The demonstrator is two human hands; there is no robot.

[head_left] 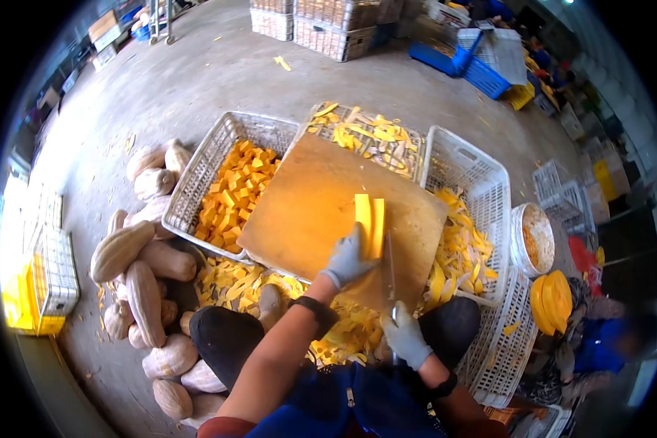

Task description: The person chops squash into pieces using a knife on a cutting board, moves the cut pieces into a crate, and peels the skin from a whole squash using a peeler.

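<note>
At centre frame, the yellow strips (377, 225) lie on the board (299, 197), long axis running up and down the picture. The left hand (348, 258) is nearest, clasping them from the lower left — the knife (388, 271) lies just right, nearly parallel, the right hand (407, 340) closed around its handle.

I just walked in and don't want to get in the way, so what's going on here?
A person's gloved left hand steadies squash strips on a cutting board, while the gloved right hand holds a knife beside them. Orange cubes lie in the left crate, peelings in the right crate, and whole squashes on the floor further left.
</note>
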